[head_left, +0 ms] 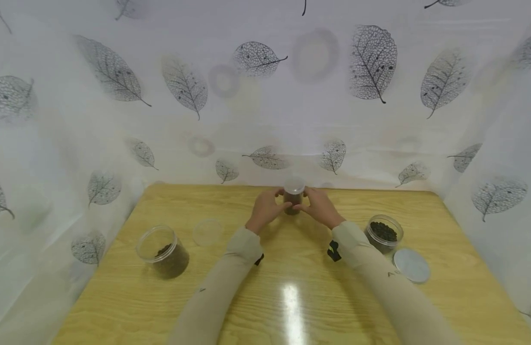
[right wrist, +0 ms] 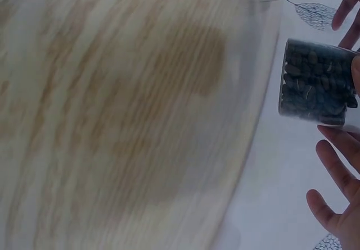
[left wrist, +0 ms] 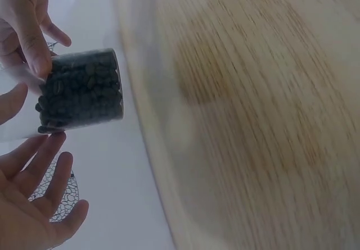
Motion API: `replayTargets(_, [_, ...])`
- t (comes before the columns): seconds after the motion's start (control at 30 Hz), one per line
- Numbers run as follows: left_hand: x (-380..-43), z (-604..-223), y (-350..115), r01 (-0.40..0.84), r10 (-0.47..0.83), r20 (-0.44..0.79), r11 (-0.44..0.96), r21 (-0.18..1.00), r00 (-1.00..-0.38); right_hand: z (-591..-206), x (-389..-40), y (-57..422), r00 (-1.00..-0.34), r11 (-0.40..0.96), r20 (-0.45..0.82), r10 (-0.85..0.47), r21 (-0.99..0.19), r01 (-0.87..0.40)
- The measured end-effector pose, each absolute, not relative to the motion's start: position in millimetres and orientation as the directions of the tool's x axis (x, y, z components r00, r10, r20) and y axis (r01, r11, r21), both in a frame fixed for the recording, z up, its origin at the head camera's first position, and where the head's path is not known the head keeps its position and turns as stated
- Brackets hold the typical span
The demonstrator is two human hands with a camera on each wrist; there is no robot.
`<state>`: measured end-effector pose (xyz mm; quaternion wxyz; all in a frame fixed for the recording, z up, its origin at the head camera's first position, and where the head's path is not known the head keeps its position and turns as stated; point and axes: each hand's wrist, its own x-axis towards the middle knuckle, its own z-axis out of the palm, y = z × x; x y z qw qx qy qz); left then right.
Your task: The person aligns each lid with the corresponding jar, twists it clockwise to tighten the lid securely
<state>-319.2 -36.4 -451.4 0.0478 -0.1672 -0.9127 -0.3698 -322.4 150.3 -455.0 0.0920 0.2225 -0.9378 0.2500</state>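
Note:
Near the back edge of the table, both hands hold a small clear jar (head_left: 293, 199) between them, upright in the head view. Dark beans (left wrist: 84, 90) fill its lower part, and its upper part is see-through. My left hand (head_left: 265, 208) grips the left side with thumb and fingers, while my right hand (head_left: 319, 207) grips the right. The two thumbs lie across the near side of the jar. In the right wrist view the jar's base (right wrist: 284, 78) shows against the white backdrop, with several fingers spread beside it.
On the left of the wooden table (head_left: 299, 297) stands an open wide jar (head_left: 172, 263) with dark contents, and a clear lid (head_left: 207, 232) lies behind it. Over on the right, another open jar (head_left: 383, 242) holds dark beans beside a pale lid (head_left: 412, 265). Leaf-printed sheeting (head_left: 269, 115) surrounds the back and sides.

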Motion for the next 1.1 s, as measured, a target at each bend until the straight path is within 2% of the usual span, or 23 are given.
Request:
replayTargets(0.33, [-326, -468, -31, 0.302, 0.209, 0.218, 0.692, 0.656, -0.953, -468, -331, 143, -0.923, 0.807, 0.2, -0.328, -0.449, -0.384])
replayTargets(1.1, [-327, -475, -31, 0.292, 0.182, 0.232, 0.695, 0.656, -0.955, -475, -332, 140, -0.941, 0.82, 0.155, -0.301, -0.461, -0.338])
